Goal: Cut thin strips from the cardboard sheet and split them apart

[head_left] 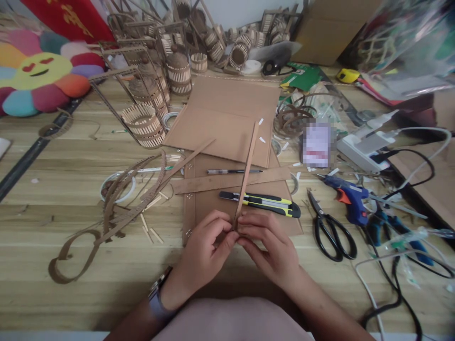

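A narrow brown cardboard strip (248, 166) rises from between my fingertips and points away from me, tilted slightly right. My left hand (210, 246) pinches its near end, thumb against fingers. Close beside it, my right hand (269, 244) pinches the same end from the other side. Just past my fingers lies a yellow and black utility knife (263, 203) on a sheet of cardboard. Beyond it are a wider cardboard strip (227, 181) and a dark pen (232, 171). A larger cardboard sheet (220, 118) lies farther back. My fingers hide the strip's lower end.
Curled cardboard strips (131, 208) lie at left with small wooden sticks. Miniature slatted buckets (144, 125) stand behind. At right are black scissors (330, 232), a blue glue gun (348, 194), pliers (401, 232), a power strip (366, 147) and loose cables.
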Motion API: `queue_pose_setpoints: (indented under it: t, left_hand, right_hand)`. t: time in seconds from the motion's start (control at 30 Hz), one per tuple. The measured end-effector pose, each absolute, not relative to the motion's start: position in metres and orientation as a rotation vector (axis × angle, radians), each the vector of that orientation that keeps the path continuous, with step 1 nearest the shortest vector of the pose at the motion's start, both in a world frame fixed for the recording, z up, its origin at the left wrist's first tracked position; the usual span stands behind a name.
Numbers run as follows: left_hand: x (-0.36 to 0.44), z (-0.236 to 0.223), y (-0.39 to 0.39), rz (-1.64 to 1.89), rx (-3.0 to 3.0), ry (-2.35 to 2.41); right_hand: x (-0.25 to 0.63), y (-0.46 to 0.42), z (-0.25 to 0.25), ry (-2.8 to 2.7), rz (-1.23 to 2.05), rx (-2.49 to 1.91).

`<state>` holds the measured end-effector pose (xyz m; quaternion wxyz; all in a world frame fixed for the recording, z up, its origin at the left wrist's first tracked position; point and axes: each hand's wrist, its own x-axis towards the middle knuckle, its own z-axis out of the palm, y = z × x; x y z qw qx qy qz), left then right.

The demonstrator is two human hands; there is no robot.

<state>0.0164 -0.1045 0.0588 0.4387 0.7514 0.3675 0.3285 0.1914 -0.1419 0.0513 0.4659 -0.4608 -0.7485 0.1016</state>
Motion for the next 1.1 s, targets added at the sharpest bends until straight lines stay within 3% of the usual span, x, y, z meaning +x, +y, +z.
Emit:
queue_pose_setpoints:
  t: [1.1]
  left_hand:
    - [0.0185, 0.0572, -0.1095, 0.777, 1.835, 0.916]
  right_hand:
    - [0.1889, -0.1461, 0.0503, -1.78, 0.307, -1.119]
